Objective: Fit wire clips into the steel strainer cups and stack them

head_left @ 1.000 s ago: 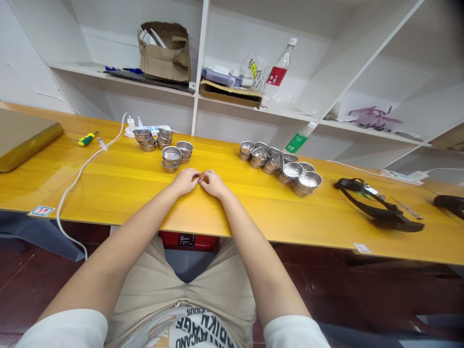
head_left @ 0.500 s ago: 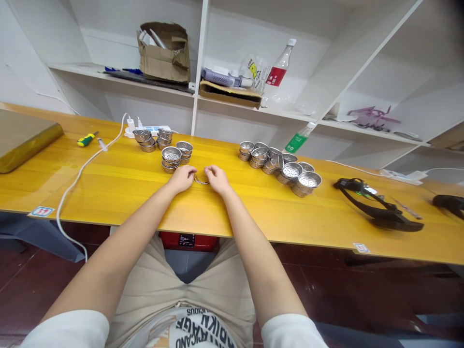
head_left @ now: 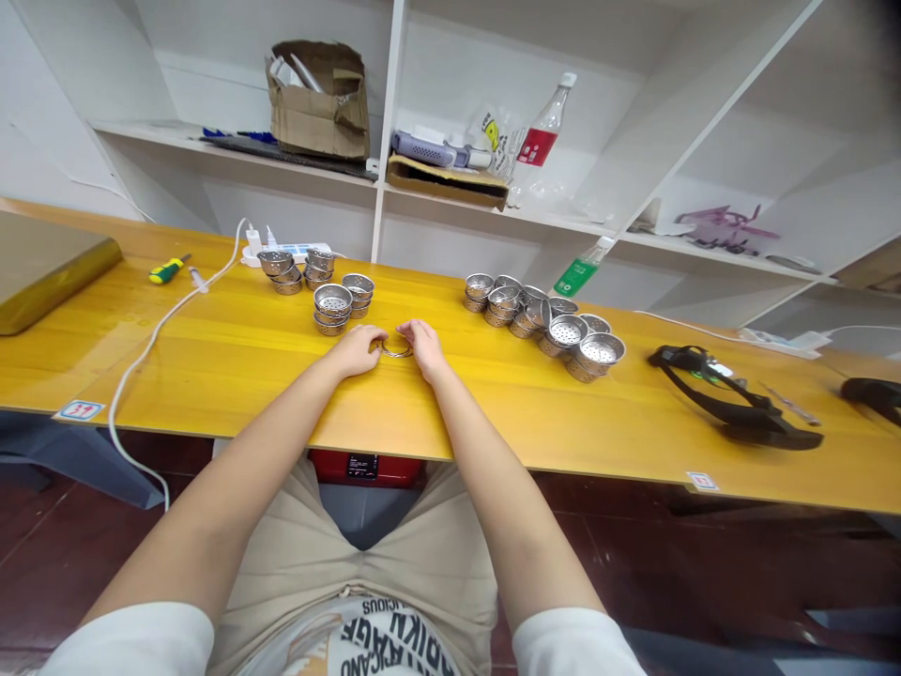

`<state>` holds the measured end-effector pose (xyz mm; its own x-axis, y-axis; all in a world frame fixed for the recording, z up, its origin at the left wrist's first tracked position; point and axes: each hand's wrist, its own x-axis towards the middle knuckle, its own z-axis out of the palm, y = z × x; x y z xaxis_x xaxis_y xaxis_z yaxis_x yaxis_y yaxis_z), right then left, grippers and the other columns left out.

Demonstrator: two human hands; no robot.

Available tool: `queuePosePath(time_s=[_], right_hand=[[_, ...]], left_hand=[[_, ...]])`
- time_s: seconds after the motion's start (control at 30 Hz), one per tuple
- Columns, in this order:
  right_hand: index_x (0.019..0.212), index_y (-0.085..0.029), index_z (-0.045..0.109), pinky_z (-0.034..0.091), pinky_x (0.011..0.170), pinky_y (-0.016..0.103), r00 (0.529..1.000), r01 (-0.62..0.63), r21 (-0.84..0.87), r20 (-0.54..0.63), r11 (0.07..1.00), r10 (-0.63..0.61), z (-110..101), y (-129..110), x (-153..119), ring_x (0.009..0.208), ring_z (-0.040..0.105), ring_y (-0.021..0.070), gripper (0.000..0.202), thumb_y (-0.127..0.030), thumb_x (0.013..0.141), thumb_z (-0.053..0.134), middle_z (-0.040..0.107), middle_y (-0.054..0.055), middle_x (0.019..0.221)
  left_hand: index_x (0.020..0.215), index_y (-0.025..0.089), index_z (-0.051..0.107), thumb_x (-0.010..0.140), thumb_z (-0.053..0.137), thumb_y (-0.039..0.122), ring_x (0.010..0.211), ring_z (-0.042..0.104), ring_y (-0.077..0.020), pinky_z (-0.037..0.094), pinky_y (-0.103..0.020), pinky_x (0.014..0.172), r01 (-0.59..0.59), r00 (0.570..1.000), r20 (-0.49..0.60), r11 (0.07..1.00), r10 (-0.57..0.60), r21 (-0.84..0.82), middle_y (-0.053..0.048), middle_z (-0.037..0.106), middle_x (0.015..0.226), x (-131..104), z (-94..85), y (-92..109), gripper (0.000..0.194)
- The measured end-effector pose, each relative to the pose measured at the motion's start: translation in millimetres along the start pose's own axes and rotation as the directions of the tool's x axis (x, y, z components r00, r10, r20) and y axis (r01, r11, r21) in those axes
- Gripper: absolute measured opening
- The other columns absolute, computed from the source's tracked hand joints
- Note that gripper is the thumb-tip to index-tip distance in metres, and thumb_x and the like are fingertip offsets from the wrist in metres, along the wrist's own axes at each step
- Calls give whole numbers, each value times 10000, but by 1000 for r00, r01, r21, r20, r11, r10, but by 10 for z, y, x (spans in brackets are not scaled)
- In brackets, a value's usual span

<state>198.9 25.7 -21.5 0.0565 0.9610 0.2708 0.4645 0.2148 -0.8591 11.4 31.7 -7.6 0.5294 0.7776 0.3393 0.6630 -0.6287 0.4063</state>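
I handle thin metal rings, left hand and right hand curled around, pinch unclear; fingertip control seems needed next.

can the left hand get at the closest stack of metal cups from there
Likely yes: the left hand is just beside that stack of cups, and nothing visible stands between them.

The tabletop is bright, the floor dim, the right edge blurred.
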Motion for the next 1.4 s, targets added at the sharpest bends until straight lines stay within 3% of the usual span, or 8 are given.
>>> queuePosePath(time_s=[0.13, 0.4, 0.57, 0.67, 0.77, 0.9, 1.03, 1.4], right_hand=[[971, -209, 609, 546, 999, 290, 986, -151, 321, -12, 935, 164, 13, -50, -21, 1073, 747, 171, 399, -482, 1078, 337, 776, 131, 1121], [927, -227, 567, 573, 965, 352, 982, -167, 453, -6, 876, 190, -5, -63, -17, 988, 757, 206, 353, -533, 1032, 424, 765, 108, 972], [926, -229, 563, 582, 843, 313, 974, -191, 444, -24, 875, 225, 12, -49, 24, 857, 711, 184, 363, -535, 1025, 395, 710, 71, 900], [920, -230, 593, 563, 825, 303, 985, -145, 316, -38, 938, 166, -28, -52, 12, 801, 667, 171, 285, -423, 1011, 403, 684, 38, 860], [895, -223, 658, 518, 926, 320, 997, 50, -68, 67, 996, -45, -149, -75, -50, 901, 647, 189, 134, -257, 917, 531, 701, 36, 901], [911, -194, 731, 476, 962, 336, 950, 253, -421, 279, 871, -141, -347, -117, -148, 939, 616, 212, 160, -131, 819, 616, 705, 65, 952], [915, -184, 746, 464, 954, 329, 943, 272, -500, 307, 822, -126, -447, -127, -185, 945, 601, 216, 135, -143, 818, 661, 697, 70, 976], [948, -190, 782, 452, 1000, 325, 950, 253, -538, 296, 804, -100, -486, -104, -167, 988, 605, 219, 156, -157, 856, 661, 692, 80, 987]], left_hand=[[1162, 185, 770, 858, 578, 166, 1178, 689, -305, 514, -446, 1127, -22, 1000, -3, 1000, 22, 5, -115, 764, 1216, 3, -2, 16, 359], [988, 193, 774, 880, 566, 208, 1112, 685, -287, 529, -440, 1092, -50, 999, -5, 999, 50, -4, -109, 741, 1113, -3, -5, 5, 235], [969, 190, 764, 892, 561, 225, 1080, 683, -286, 528, -451, 1079, -60, 998, -7, 998, 60, -10, -108, 742, 1094, 3, 5, -14, 220], [966, 198, 764, 889, 562, 234, 1073, 682, -287, 532, -451, 1065, -56, 998, -7, 998, 56, -11, -105, 740, 1087, 5, 15, -21, 220], [964, 201, 768, 884, 556, 241, 1078, 681, -292, 532, -460, 1065, -57, 998, -9, 998, 57, -22, -108, 737, 1085, 6, 19, -23, 231], [960, 204, 771, 876, 548, 246, 1069, 681, -292, 532, -469, 1065, -56, 998, -9, 998, 56, -26, -107, 737, 1078, 8, 16, -19, 242], [949, 203, 766, 870, 554, 246, 1078, 677, -297, 529, -472, 1068, -44, 999, -13, 999, 43, -20, -109, 739, 1085, 7, 17, -11, 230], [955, 209, 763, 882, 562, 243, 1075, 655, -298, 522, -481, 1063, -62, 998, -13, 998, 61, -11, -108, 730, 1087, 20, 48, -13, 217]])
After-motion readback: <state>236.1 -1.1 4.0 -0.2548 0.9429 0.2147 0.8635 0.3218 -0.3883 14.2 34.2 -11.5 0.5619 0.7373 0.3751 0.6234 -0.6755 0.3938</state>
